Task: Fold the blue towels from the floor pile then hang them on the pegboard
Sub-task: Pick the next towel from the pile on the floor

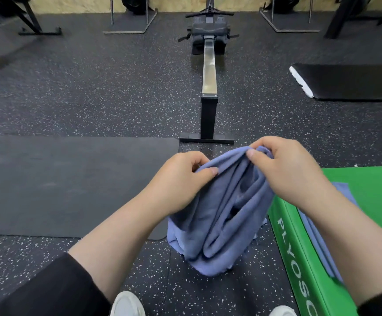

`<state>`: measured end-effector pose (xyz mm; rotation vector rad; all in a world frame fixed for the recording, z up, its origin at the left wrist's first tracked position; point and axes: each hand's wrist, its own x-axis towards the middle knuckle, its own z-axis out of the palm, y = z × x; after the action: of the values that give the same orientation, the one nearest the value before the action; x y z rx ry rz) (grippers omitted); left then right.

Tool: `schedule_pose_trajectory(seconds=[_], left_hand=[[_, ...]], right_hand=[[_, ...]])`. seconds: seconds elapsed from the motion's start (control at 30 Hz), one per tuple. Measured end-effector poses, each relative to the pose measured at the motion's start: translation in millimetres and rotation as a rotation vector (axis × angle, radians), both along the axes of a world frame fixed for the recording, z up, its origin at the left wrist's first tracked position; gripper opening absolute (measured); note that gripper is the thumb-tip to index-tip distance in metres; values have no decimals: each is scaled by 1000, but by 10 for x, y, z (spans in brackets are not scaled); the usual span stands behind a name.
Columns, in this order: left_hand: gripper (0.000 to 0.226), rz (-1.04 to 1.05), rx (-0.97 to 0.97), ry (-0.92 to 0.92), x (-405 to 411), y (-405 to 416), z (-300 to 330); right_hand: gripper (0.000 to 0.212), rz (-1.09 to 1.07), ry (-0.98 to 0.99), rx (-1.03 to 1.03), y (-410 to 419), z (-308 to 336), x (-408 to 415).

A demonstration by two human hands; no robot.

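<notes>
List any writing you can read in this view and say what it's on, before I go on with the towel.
"PLYOSO": white capitals running down the near side of the green box; the bottom edge of the picture cuts the word off, and the last letter is only partly visible.

Nothing else is readable: no lettering shows on the blue towel held by the left hand and right hand, nor on the rowing machine.

Speckled rubber floor (94,92) — rowing machine (209,71), green plyo box (367,201).

Soft matt cloth towel (222,215), speckled rubber floor (94,94), glossy green box (304,254).
</notes>
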<state>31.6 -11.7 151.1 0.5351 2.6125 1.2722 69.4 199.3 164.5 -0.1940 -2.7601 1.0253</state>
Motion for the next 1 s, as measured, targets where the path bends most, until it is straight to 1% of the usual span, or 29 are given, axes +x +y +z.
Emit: schedule_pose_trajectory(seconds=[0.07, 0.13, 0.17, 0.23, 0.27, 0.3, 0.33, 0.43, 0.47, 0.57, 0.63, 0.7, 0.8, 0.9, 1.0], left_hand=[[24, 48, -30, -7, -13, -39, -10], [26, 67, -19, -11, -13, -57, -21], [26, 60, -8, -10, -4, -55, -22], [23, 7, 9, -5, 23, -30, -8], [21, -29, 17, -8, 37, -15, 2], [20, -62, 27, -13, 51, 0, 16], [19, -88, 31, -14, 68, 13, 35], [15, -103, 34, -4, 76, 24, 69], [16, -98, 32, -9, 71, 17, 80], [26, -37, 16, -38, 31, -55, 94], [31, 45, 64, -70, -11, -113, 79], [34, 127, 155, -84, -24, -149, 66], [43, 188, 274, -31, -12, -149, 71], [45, 285, 346, 20, 0, -147, 94], [46, 343, 389, 23, 9, -164, 88]], right_hand=[[13, -56, -24, -2, 59, -8, 0], [5, -27, -65, 32, 75, -17, 4], [10, 18, -93, 44, 60, -10, 14], [37, 161, -136, 49, -6, 15, 41], [46, 226, -153, 54, -50, 30, 53], [50, 281, -174, 61, -93, 35, 65], [47, 318, -190, 67, -125, 26, 76], [12, 358, -202, 29, -149, -16, 70], [6, 337, -169, 13, -130, -22, 61], [10, 192, -54, 16, -31, -8, 21], [10, 122, -35, -12, 34, 7, 10], [10, 128, -61, -44, 58, 6, 15], [8, 178, -73, -58, -17, 32, 39], [26, 170, -69, -32, -86, 86, 55], [34, 146, -62, -35, -131, 141, 69]])
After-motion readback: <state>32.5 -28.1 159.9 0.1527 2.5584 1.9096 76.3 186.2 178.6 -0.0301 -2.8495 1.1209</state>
